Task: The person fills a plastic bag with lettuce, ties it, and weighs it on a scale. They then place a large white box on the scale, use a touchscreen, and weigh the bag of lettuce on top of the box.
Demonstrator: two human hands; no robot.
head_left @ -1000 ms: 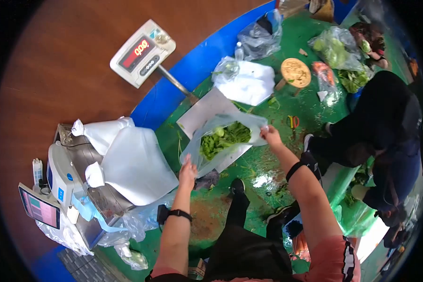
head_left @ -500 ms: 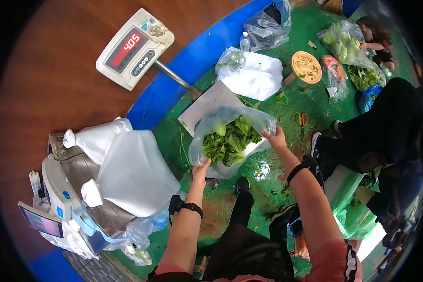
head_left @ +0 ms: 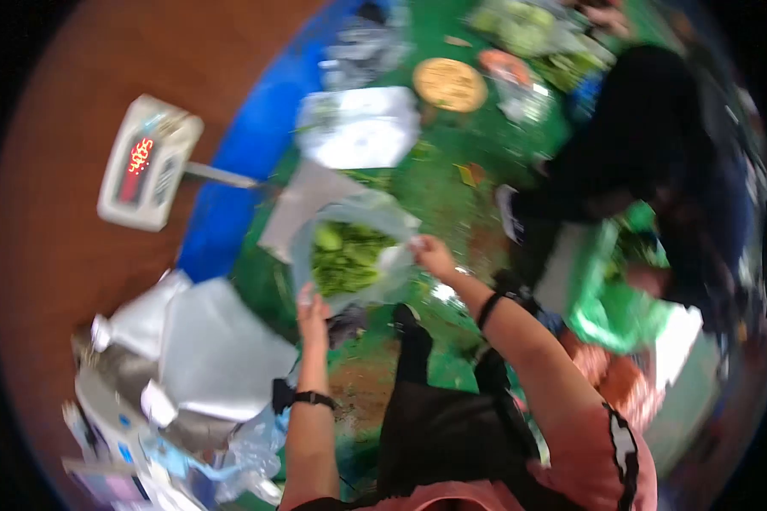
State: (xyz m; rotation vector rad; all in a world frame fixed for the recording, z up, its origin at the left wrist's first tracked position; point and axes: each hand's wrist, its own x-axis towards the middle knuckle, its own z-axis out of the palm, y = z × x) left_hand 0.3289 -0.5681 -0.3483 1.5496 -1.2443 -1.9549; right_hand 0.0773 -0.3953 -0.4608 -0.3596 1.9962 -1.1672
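A clear plastic bag [head_left: 302, 251] stands with its mouth spread, holding leafy green lettuce [head_left: 347, 266]. My left hand [head_left: 313, 313] pinches the near-left edge of the bag. On the right side of its rim, my right hand [head_left: 435, 258] grips the plastic between thumb and fingers. Behind the bag lies the pale scale platform [head_left: 307, 204], partly covered by it. The lower part of the bag is hidden, and motion blurs the whole view.
A scale display [head_left: 149, 162] on a post stands at the left, its digits smeared. Below it are white plastic bags [head_left: 217, 349] on a machine. A round wooden stool [head_left: 450, 84] is at the back. To the right, a co-worker in dark clothes [head_left: 648, 128] bends by a green bag [head_left: 601, 319].
The camera has turned, so the surroundings shift left in view. Both hands keep hold of the lettuce bag. The scale reading, 405 before, is now blurred.
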